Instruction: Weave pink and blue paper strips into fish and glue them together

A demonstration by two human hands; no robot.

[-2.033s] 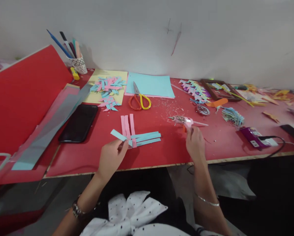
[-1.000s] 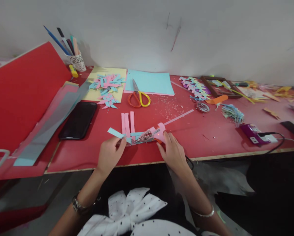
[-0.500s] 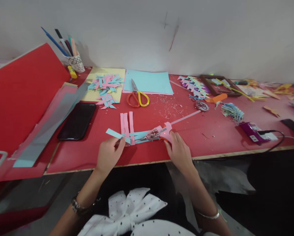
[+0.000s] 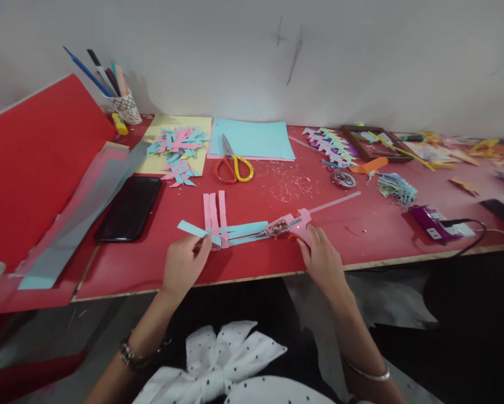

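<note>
My left hand (image 4: pixel 188 259) pinches a light blue paper strip (image 4: pixel 189 228) near the left end of a small lattice of strips. Pink paper strips (image 4: pixel 212 212) stand upright there, crossed by light blue strips (image 4: pixel 243 230) that reach to the right. My right hand (image 4: pixel 322 255) is closed round the handle of a pink glue gun (image 4: pixel 301 223), whose nozzle points left over the blue strips' right end. A clear glue stick (image 4: pixel 336 201) sticks out of its back. Whether the nozzle touches the paper, I cannot tell.
Scissors (image 4: pixel 234 168) lie behind the strips, near blue paper sheets (image 4: pixel 252 139) and a pile of cut pieces (image 4: pixel 178 143). A black phone (image 4: pixel 129 209) and a red folder (image 4: pixel 37 168) are at left. At right are a purple box (image 4: pixel 433 224) with a cable and a wooden frame (image 4: pixel 361 147).
My right hand has drawn the glue gun to the right, away from the crossing, uncovering more of the blue strips. My left hand keeps its pinch in nearly the same place.
</note>
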